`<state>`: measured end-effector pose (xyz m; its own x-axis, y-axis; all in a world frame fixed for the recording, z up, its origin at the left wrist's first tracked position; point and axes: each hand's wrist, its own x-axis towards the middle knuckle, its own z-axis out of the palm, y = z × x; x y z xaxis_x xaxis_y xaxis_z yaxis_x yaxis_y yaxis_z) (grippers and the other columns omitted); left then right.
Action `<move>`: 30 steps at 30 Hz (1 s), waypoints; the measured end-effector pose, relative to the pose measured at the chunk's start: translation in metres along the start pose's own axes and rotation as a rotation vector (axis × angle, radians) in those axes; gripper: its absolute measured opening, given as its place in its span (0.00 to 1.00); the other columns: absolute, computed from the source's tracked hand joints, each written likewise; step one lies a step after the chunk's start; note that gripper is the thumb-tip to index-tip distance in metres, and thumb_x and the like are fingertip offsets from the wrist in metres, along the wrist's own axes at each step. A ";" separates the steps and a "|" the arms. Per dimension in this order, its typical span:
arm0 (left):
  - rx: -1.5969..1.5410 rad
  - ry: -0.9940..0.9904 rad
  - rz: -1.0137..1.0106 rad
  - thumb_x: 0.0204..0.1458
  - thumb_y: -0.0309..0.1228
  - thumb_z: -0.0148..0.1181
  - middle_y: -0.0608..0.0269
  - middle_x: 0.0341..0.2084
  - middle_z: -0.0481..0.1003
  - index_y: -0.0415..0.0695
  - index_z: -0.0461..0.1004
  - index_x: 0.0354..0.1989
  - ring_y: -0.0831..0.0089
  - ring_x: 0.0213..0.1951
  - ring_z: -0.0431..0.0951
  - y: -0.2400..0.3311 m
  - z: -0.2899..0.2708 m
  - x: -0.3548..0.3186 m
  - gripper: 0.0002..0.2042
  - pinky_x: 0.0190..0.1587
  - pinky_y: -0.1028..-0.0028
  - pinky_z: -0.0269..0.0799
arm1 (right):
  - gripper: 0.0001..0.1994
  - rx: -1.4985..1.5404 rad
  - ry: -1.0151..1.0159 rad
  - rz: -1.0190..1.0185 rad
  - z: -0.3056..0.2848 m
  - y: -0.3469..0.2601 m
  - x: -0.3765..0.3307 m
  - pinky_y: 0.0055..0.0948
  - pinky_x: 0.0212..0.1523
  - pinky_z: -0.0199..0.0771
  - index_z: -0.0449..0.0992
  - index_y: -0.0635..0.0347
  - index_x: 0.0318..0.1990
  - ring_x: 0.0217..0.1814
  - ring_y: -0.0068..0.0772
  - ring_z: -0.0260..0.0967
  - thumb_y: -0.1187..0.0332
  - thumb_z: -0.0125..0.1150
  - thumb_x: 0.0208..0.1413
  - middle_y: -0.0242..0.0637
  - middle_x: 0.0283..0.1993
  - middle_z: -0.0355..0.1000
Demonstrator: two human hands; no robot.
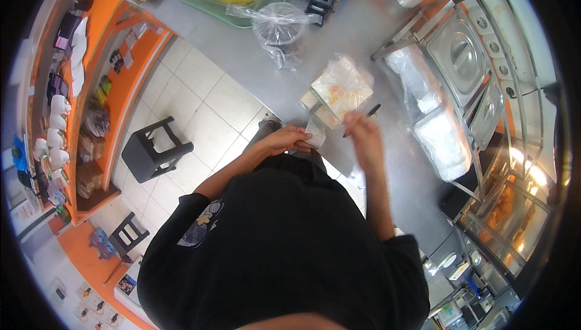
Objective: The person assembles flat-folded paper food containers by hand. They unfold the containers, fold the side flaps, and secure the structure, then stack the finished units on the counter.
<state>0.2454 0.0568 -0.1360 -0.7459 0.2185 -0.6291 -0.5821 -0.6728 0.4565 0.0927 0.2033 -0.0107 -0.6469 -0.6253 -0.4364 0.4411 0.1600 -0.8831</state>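
As I read head view, left hand (289,139) pinches white paper slip (315,137) by tabletop (339,36) edge | right hand (367,133) curled round black pen (374,110) | slip: likely light, limp, tears, I'd grip edges | pen: likely stiff, hold mid-barrel

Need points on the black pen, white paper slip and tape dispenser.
Black pen (374,110): head view, on the exposed end at its upper right.
White paper slip (315,136): head view, on the visible face, near its middle.
Tape dispenser (321,3): head view, on its dark body.
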 end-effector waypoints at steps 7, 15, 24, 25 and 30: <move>0.034 0.101 -0.081 0.58 0.30 0.53 0.54 0.45 0.74 0.33 0.67 0.53 0.70 0.43 0.78 0.010 0.004 -0.006 0.17 0.50 0.70 0.73 | 0.10 0.240 0.239 0.372 0.043 0.124 -0.047 0.16 0.19 0.47 0.76 0.59 0.30 0.18 0.11 0.53 0.62 0.64 0.55 0.22 0.20 0.64; -0.092 0.100 -0.105 0.58 0.31 0.53 0.55 0.44 0.75 0.33 0.68 0.52 0.70 0.43 0.77 0.006 -0.001 0.016 0.17 0.47 0.69 0.73 | 0.09 0.496 0.268 0.468 0.051 0.140 -0.059 0.16 0.17 0.47 0.73 0.59 0.28 0.16 0.12 0.52 0.65 0.64 0.54 0.21 0.17 0.59; 0.179 -0.214 -0.161 0.55 0.32 0.61 0.58 0.40 0.78 0.35 0.73 0.48 0.74 0.41 0.77 0.002 0.105 0.005 0.16 0.44 0.72 0.74 | 0.11 0.077 0.287 0.474 0.030 0.095 -0.152 0.18 0.20 0.57 0.77 0.65 0.31 0.20 0.15 0.61 0.65 0.66 0.53 0.29 0.23 0.71; 0.260 -0.275 -0.066 0.54 0.32 0.62 0.60 0.39 0.78 0.36 0.73 0.48 0.76 0.40 0.77 0.013 0.118 0.008 0.16 0.43 0.73 0.74 | 0.11 0.130 0.326 0.414 0.029 0.089 -0.155 0.17 0.22 0.59 0.78 0.66 0.32 0.22 0.16 0.63 0.64 0.66 0.52 0.31 0.25 0.72; 0.806 -0.180 0.586 0.52 0.35 0.65 0.65 0.32 0.80 0.42 0.76 0.47 0.82 0.33 0.77 0.107 0.146 0.054 0.17 0.36 0.76 0.74 | 0.09 0.091 0.518 0.059 0.043 0.083 -0.106 0.15 0.28 0.58 0.78 0.64 0.32 0.28 0.14 0.63 0.65 0.66 0.54 0.28 0.26 0.73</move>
<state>0.0957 0.0992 -0.0289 -0.9832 0.1552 -0.0958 -0.1039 -0.0451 0.9936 0.2246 0.2497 -0.0302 -0.8319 -0.1542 -0.5331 0.5232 0.1023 -0.8461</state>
